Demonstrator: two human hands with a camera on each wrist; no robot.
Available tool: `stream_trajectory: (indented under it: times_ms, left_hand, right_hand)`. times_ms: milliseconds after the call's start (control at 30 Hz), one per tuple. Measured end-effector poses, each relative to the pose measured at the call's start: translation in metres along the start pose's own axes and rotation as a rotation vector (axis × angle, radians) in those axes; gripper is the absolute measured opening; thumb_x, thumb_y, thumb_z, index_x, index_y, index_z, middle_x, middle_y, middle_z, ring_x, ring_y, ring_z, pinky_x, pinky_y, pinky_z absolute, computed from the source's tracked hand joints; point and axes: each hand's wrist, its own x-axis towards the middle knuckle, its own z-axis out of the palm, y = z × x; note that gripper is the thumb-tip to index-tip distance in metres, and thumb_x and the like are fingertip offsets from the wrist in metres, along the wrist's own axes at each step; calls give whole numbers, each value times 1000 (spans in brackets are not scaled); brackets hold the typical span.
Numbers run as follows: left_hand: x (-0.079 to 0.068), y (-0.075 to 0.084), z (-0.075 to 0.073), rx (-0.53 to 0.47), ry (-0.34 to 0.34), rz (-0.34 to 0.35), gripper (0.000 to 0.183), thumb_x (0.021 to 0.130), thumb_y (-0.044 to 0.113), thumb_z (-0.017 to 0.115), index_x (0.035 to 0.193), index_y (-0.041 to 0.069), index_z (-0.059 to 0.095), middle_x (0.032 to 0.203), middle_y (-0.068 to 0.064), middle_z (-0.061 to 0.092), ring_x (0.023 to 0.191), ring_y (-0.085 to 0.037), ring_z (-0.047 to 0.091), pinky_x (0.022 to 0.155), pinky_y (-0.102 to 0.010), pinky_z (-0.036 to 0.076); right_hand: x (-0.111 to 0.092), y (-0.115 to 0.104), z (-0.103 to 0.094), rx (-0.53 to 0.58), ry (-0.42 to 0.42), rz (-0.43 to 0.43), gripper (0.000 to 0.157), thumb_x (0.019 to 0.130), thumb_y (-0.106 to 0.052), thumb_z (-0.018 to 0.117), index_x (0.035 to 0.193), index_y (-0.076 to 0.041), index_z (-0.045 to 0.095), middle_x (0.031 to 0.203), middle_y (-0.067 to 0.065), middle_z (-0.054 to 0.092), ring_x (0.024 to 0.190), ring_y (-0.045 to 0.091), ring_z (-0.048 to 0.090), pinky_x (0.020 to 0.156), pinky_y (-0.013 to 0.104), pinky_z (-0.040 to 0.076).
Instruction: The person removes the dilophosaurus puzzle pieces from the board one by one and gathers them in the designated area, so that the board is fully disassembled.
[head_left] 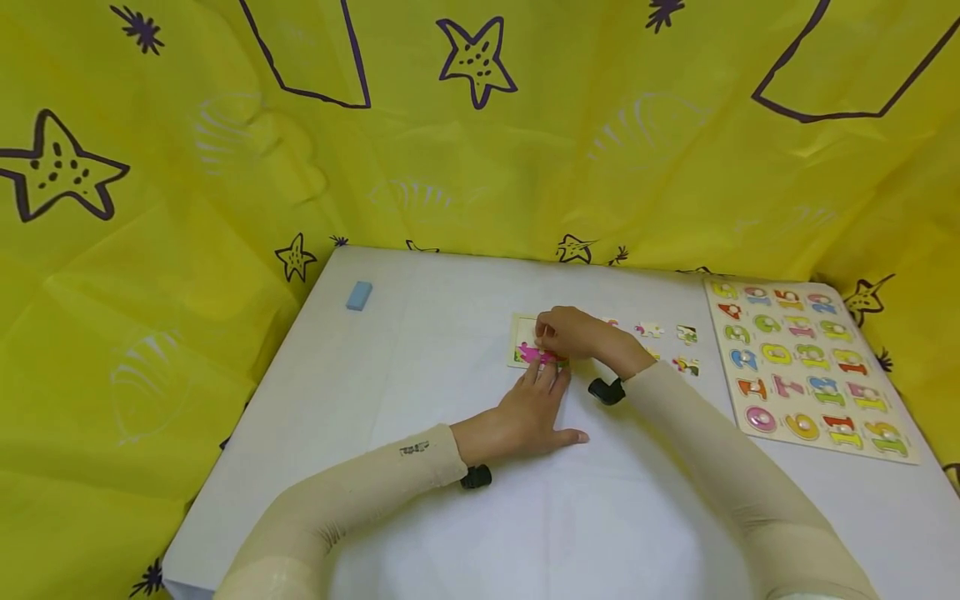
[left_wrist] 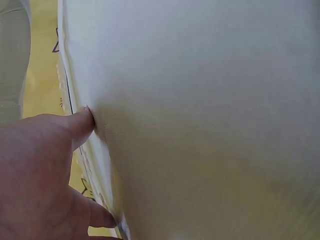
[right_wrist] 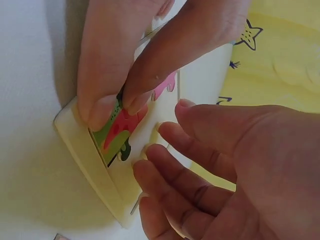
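A small framed jigsaw puzzle (head_left: 515, 342) lies on the white table, pink and green pieces (right_wrist: 125, 125) fitted along its near side and the rest of its tray bare. My left hand (head_left: 528, 417) reaches in from the near side, its fingertips (right_wrist: 102, 107) pressing on the fitted pieces, thumb spread out over the table. Above the tray's right part is my right hand (head_left: 573, 332), partly covering it. In the right wrist view its thumb and fingers (right_wrist: 170, 175) are loosely bent close over the bare tray, with no piece showing between them.
Several loose jigsaw pieces (head_left: 649, 330) lie right of the frame, some hidden behind the right arm. A wooden number board (head_left: 813, 367) lies at the table's right side. At the back left is a blue block (head_left: 359, 295). A yellow patterned sheet (head_left: 480, 167) hangs behind.
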Motion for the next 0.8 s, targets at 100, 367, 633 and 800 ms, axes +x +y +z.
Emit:
stream_trajectory:
  times_ms: [100, 367, 633, 800]
  left_hand:
    - [0, 0, -1, 14, 0, 3, 103, 97, 75, 53, 167, 5, 25, 172, -19, 23, 160, -40, 22, 126, -43, 34]
    - [0, 1, -4, 35, -13, 14, 103, 98, 75, 51, 166, 3, 25, 173, -20, 22, 160, -41, 21, 125, -41, 34]
    - [1, 2, -4, 23, -30, 7, 103, 98, 75, 51, 167, 4, 25, 173, -19, 22, 160, -41, 21, 125, -42, 35]
    - [2, 1, -2, -6, -42, -6, 103, 98, 75, 51, 168, 5, 22, 175, -18, 16, 161, -41, 19, 126, -43, 32]
  right_hand:
    - [2, 1, 0, 11, -8, -6, 17, 105, -11, 61, 113, -2, 71, 109, 14, 69, 100, 29, 59, 101, 50, 51]
    - [10, 3, -2, 40, -34, -59, 24, 105, -10, 61, 121, -1, 76, 123, 16, 73, 114, 32, 64, 110, 53, 48]
    - [16, 7, -14, 83, -158, -42, 25, 106, -15, 62, 124, -6, 78, 124, 10, 75, 108, 25, 62, 107, 50, 49]
    - [26, 14, -22, 109, -228, -95, 25, 107, -15, 60, 121, -7, 80, 119, 8, 76, 105, 21, 61, 106, 48, 49]
